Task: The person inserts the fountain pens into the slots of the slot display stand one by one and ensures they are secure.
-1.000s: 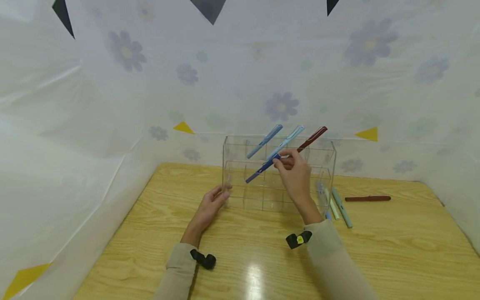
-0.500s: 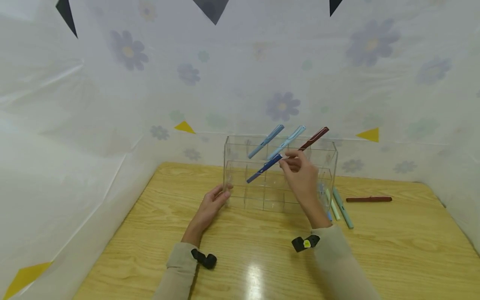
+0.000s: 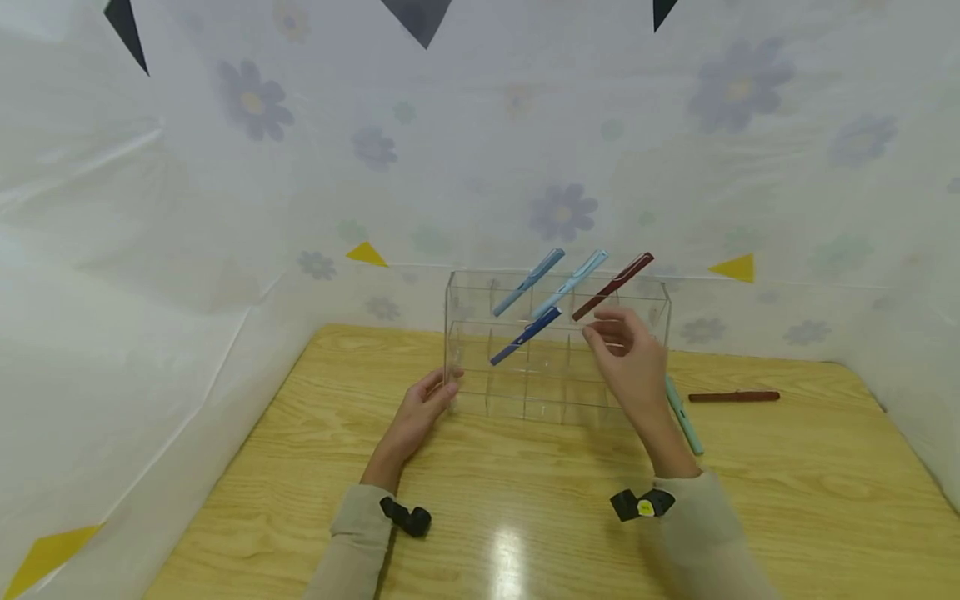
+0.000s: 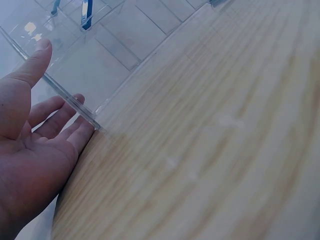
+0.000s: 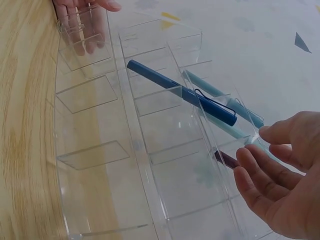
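A clear plastic pen organizer point(image 3: 447, 325) with tiered compartments stands on the table. My left hand point(image 3: 420, 414) rests against its left side, thumb towards the front and fairly straight fingers along the side wall, as the left wrist view shows. My right hand point(image 3: 633, 358) hovers in front of the right part, fingers loosely bent, holding nothing. Nearest it, a dark red pen point(image 3: 613, 286) leans in the upper tier. Beside that lean a pale blue pen point(image 3: 572, 283) and a greyish-blue pen point(image 3: 528, 282). Below them a dark blue pen point(image 3: 527, 336) slants in a lower tier.
Right of the organizer, a green pen point(image 3: 685, 417) and another dark red pen point(image 3: 735, 397) lie on the wooden table point(image 3: 480, 508). A patterned white curtain point(image 3: 465, 150) hangs behind the table. My right arm covers the area just beside the organizer's right end.
My right hand has let go of the dark blue pen and drawn away to the right; the pen stays slanted in the organizer. The left hand has kept its place.
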`<state>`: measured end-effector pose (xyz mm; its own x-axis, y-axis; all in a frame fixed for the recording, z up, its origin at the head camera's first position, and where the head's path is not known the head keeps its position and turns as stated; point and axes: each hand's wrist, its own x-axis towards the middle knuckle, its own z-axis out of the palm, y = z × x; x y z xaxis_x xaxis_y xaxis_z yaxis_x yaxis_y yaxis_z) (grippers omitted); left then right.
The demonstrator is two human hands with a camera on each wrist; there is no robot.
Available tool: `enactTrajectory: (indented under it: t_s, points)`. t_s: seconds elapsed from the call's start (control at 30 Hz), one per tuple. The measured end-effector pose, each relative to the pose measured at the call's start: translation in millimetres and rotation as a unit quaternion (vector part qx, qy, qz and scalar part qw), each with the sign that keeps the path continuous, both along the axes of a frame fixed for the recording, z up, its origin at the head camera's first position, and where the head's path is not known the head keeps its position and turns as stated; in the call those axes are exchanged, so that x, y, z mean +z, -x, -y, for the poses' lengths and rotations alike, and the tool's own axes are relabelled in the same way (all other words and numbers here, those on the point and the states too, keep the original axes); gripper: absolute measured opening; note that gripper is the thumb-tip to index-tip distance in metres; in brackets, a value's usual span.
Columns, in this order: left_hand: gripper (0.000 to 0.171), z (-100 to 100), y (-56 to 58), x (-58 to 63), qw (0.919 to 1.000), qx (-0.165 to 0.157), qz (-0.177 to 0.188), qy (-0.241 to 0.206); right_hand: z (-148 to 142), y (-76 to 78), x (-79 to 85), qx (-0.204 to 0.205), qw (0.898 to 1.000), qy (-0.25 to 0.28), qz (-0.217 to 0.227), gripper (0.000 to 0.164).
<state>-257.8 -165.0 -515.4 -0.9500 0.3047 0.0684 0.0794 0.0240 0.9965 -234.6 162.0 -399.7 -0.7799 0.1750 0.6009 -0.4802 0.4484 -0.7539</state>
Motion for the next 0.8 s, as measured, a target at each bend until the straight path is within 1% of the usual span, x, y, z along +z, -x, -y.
enactTrajectory:
  t_s: [0.13,0.27,0.4,0.53,0.63,0.8]
  points:
    - [0.056,0.1,-0.2,0.4,1.0000,-0.001,-0.001,-0.004,-9.4,-4.0,-3.9,-0.004,1.000,0.008,-0.001,0.023]
    - [0.057,-0.5,-0.3,0.7,1.0000,0.000,0.002,-0.007,-19.7,-9.5,-8.0,-0.006,1.000,0.016,0.014,0.025]
    - [0.056,-0.9,-0.1,-0.3,1.0000,0.001,0.004,-0.006,-28.8,-18.8,-9.0,-0.010,1.000,0.013,0.026,0.024]
    - [0.054,-0.5,0.6,-2.3,1.0000,0.001,0.003,-0.003,-38.4,-27.3,-12.3,-0.012,1.000,0.013,0.026,0.022]
    - [0.053,-0.3,0.5,-2.4,1.0000,0.002,0.002,-0.004,-48.5,-31.3,-17.1,-0.019,0.999,0.015,0.030,0.023]
    - [0.055,0.1,0.5,-1.1,1.0000,0.003,0.001,-0.003,-64.5,-37.8,-19.1,-0.043,0.998,0.009,0.038,0.025]
